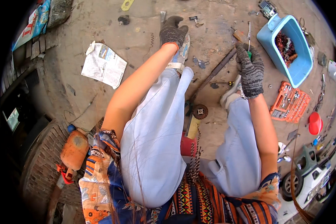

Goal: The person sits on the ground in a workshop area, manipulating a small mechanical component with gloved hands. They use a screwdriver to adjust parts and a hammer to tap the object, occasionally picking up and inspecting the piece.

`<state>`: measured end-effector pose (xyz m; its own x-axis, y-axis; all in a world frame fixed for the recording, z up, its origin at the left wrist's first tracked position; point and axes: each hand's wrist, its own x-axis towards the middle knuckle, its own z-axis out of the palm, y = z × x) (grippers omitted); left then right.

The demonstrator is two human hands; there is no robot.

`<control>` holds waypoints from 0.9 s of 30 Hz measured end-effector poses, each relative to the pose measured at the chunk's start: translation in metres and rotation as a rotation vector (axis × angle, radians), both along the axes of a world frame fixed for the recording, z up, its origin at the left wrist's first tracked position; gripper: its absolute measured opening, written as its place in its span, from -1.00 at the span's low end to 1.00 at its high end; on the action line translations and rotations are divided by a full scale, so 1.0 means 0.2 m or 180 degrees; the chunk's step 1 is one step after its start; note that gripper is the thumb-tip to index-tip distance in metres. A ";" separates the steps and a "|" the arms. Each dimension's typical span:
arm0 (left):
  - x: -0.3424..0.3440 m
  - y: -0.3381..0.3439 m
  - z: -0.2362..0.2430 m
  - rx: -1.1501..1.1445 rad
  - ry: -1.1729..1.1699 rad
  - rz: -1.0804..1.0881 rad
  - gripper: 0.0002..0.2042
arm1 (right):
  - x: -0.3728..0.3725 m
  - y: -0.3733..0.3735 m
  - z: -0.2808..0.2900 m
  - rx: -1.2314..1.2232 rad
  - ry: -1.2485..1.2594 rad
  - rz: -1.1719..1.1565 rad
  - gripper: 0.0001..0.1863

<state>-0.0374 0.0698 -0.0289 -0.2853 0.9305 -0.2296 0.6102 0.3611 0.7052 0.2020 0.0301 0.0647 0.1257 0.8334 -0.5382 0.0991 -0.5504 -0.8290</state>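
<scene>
My left hand [173, 33], in a dark knit glove, is over my shoe [183, 52] with thumb and forefinger apart, beside a flat metal bar [162, 18]; whether it touches either is unclear. My right hand [251, 71], also gloved, grips a screwdriver [249, 31] with a green handle, its shaft pointing away from me beside a wooden block [240, 35]. A long rusty bar [216, 69] lies between my legs, near a toothed round part [200, 111] and a braided rope [194, 156].
A blue bin [302, 67] of dark, tangled material and an orange socket set [289, 102] are right, near a red bowl [315, 123]. A newspaper [102, 65] lies left, an orange tank [74, 149] lower left. Small parts dot the ground. A white car [306, 190] appears lower right.
</scene>
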 end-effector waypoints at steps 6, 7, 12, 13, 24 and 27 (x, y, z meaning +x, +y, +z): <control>0.12 0.24 -0.27 0.0040 0.1436 -0.1348 -0.67 | 0.00 -0.01 -0.05 -0.0186 -0.0198 0.0502 -0.68; 0.10 0.26 -0.28 0.0040 0.1434 -0.1388 -0.69 | -0.02 0.00 -0.07 -0.0033 -0.0235 0.0605 -0.68; 0.10 0.26 -0.20 0.0643 0.0756 -0.2039 -0.78 | 0.02 0.03 -0.11 0.0289 -0.0373 0.0600 -0.67; 0.12 0.24 -0.13 0.0944 0.0435 -0.2282 -0.79 | 0.04 0.04 -0.10 0.0151 -0.0469 0.0490 -0.66; 0.38 -0.03 0.60 0.0751 -0.2407 -0.1533 -0.67 | 0.15 0.02 0.10 -0.0053 0.1480 0.0028 -0.69; 0.35 -0.07 0.57 0.0176 -0.2304 -0.1853 -0.67 | 0.12 0.00 0.18 -0.0035 0.1245 -0.0042 -0.71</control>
<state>0.0336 0.0559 0.0858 0.4253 0.8970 -0.1205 0.0895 0.0908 0.9918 0.2261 0.0309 0.1001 -0.0801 0.8269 -0.5566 -0.2304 -0.5586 -0.7968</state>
